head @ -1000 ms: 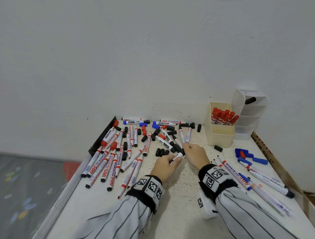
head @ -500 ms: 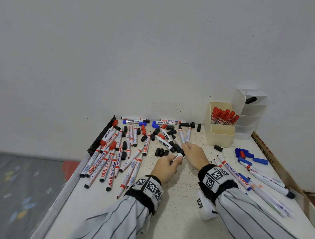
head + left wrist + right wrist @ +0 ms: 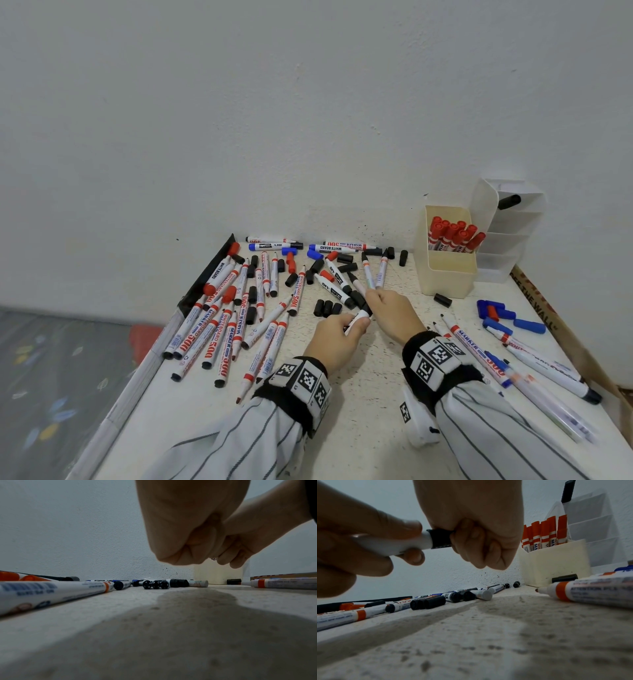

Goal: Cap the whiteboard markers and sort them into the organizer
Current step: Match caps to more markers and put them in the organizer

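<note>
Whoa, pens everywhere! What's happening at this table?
Someone is capping whiteboard markers and sorting them. The left hand holds a white marker by its barrel while the right hand grips a black cap seated on its end. The cream bin already holds capped red markers, and one black marker sits in the white organizer. Many markers and loose caps lie on the table.

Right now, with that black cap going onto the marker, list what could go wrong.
1. The black cap sits between the right hand and the marker that the left hand holds; it may not be pressed fully home.
2. Loose black caps lie just beyond the hands; a slip could scatter them.
3. The cream bin holds red markers; a black one there would be missorted.
</note>
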`<state>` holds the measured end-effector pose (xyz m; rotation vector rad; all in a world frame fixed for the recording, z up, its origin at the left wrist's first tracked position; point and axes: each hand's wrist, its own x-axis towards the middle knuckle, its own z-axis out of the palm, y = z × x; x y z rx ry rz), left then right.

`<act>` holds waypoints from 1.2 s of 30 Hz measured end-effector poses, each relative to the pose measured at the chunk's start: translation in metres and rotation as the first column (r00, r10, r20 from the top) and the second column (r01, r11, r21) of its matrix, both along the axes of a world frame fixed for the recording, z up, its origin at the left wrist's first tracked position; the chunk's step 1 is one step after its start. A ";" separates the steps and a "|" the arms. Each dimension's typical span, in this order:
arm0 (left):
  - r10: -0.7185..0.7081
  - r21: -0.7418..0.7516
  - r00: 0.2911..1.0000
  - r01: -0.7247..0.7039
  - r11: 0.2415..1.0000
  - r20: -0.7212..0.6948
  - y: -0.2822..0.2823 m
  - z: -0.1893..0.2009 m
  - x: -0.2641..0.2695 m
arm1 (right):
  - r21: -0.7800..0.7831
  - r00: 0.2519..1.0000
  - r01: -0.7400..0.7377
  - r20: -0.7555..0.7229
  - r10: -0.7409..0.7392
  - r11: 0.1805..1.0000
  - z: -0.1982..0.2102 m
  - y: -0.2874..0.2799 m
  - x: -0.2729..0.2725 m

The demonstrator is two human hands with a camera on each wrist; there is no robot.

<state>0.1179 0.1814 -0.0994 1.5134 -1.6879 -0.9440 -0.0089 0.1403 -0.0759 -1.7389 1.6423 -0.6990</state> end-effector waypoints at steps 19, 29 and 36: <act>0.060 -0.093 0.989 -0.047 0.995 0.138 -0.007 -0.009 0.000 | 0.070 0.989 0.034 -0.144 -0.024 0.997 -0.002 -0.009 0.008; 0.099 -0.087 0.994 -0.094 0.992 0.047 -0.007 -0.004 0.002 | 0.079 0.996 -0.004 -0.087 0.011 0.997 -0.005 -0.010 0.012; 0.135 0.026 0.989 -0.134 0.991 -0.066 -0.002 0.005 0.003 | 0.067 0.999 -0.031 -0.010 0.032 0.997 0.001 -0.011 0.015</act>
